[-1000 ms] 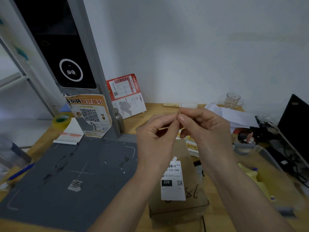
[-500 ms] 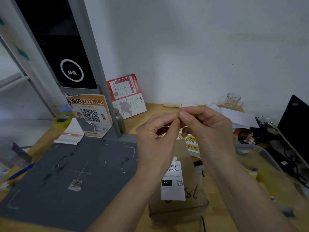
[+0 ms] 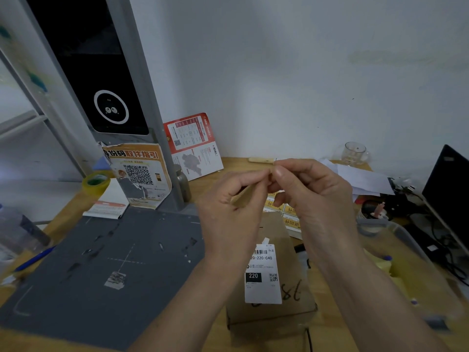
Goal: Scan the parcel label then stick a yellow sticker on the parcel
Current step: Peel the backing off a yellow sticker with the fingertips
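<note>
Head view, scan step judged done, sticker step in hand. Yellow sticker (image 3: 271, 177) barely visible, pinched edge-on between both hands, raised above the parcel (image 3: 271, 295); whether already free of its backing, cannot tell. Left hand (image 3: 228, 212) pinching a tan strip; right hand (image 3: 312, 194) pinching at the same spot, each grip closed on the piece. Parcel flat on the tabletop (image 3: 233, 168), white label (image 3: 262, 274) face up, "220" readable. Sticker sheet (image 3: 290, 213) just beyond the parcel. Grey scan mat (image 3: 101, 262) to the left, scanner post (image 3: 101, 72) behind. Next, probably: peel fully, lower onto bare cardboard beside the label, press flat.
</note>
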The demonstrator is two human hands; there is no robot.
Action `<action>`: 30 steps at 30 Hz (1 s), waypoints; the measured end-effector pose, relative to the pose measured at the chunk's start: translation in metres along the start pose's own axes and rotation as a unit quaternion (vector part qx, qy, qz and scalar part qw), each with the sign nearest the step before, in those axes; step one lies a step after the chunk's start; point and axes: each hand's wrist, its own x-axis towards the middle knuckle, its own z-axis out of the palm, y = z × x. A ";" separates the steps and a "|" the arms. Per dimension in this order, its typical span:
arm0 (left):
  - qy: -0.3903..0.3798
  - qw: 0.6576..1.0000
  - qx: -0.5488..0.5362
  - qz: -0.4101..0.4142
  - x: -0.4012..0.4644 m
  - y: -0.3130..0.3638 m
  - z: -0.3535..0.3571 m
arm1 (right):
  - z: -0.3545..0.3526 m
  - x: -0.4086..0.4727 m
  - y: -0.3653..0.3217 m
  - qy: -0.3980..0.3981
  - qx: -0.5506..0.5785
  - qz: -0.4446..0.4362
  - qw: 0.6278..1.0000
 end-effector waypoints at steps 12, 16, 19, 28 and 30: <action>0.005 1.000 0.000 -0.011 -0.001 0.004 -0.001 | 0.000 0.002 0.004 0.008 -0.010 -0.037 0.999; 0.002 1.000 -0.010 -0.016 -0.002 0.006 -0.001 | 0.001 -0.001 0.004 0.031 -0.056 -0.079 0.995; 0.001 0.999 -0.029 -0.042 -0.002 0.007 0.000 | 0.001 -0.001 0.005 0.035 -0.071 -0.096 0.992; -0.013 0.991 -0.076 -0.108 0.003 0.008 -0.003 | 0.001 0.002 0.008 0.010 -0.084 -0.093 0.992; -0.012 0.990 -0.079 -0.118 0.004 0.007 -0.005 | 0.001 0.002 0.009 0.004 -0.086 -0.093 0.992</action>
